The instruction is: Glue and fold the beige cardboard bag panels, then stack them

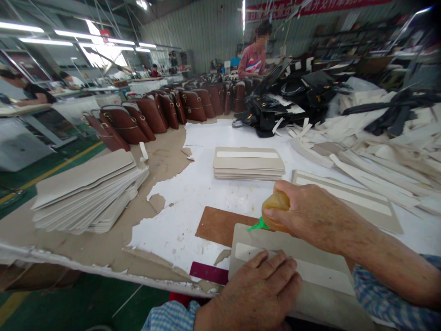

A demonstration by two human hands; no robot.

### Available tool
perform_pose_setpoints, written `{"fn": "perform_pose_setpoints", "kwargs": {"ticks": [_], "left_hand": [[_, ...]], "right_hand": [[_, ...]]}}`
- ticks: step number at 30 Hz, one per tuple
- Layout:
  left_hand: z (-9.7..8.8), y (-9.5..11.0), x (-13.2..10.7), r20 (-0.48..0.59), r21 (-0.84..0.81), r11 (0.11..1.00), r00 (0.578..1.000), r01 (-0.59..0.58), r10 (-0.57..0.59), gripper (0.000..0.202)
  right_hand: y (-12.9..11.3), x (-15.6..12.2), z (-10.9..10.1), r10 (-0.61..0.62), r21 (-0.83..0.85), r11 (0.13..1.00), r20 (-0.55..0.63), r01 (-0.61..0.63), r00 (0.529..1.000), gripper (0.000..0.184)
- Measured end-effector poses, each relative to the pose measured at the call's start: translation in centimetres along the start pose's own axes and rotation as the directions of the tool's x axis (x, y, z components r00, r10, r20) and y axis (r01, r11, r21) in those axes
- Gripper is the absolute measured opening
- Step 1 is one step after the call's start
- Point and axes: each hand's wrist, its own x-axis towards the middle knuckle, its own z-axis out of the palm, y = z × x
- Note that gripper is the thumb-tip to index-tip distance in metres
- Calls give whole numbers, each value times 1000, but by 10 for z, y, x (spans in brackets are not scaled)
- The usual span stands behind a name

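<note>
My right hand (299,207) is wrapped round a yellowish squeeze bottle (275,209) with a green nozzle. The nozzle tip points down at the far left edge of a grey-beige panel (310,246), which carries a long white strip (320,275). Flat on that panel and strip lies my left hand (258,285), its fingers stretched out and holding nothing. A brown leather-like piece (217,225) shows from under the panel. Left of my left hand, a dark purple strip (208,272) lies at the table's front edge.
A neat stack of beige panels (248,165) stands ahead, with another panel (347,197) to its right. Fanned panels (86,193) lie at left. Brown bags (151,112), black bags (272,110) and pale strips (389,151) crowd the back and right. A co-worker (254,57) stands beyond.
</note>
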Motion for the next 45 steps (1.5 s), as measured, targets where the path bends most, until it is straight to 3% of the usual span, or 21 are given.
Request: {"fn": "perform_pose_setpoints", "kwargs": {"ticks": [8, 15, 25, 30, 45], "left_hand": [[-5, -1, 1, 74, -68, 998, 997, 4, 1, 68], [-4, 1, 1, 97, -98, 995, 995, 24, -15, 59], [-8, 0, 0, 143, -159, 986, 990, 44, -21, 66], [-10, 0, 1, 154, -183, 981, 988, 58, -30, 67], [-12, 0, 1, 161, -184, 981, 986, 67, -37, 68]], "right_hand": [[25, -3, 15, -34, 74, 996, -105, 42, 994, 20], [38, -8, 20, -67, 41, 996, -152, 74, 986, 18], [37, -14, 9, 100, 73, 993, -37, -97, 994, 17], [37, -19, 2, 122, 80, 989, 23, -124, 992, 15], [73, -34, 17, 195, 165, 968, -28, -188, 980, 22]]}}
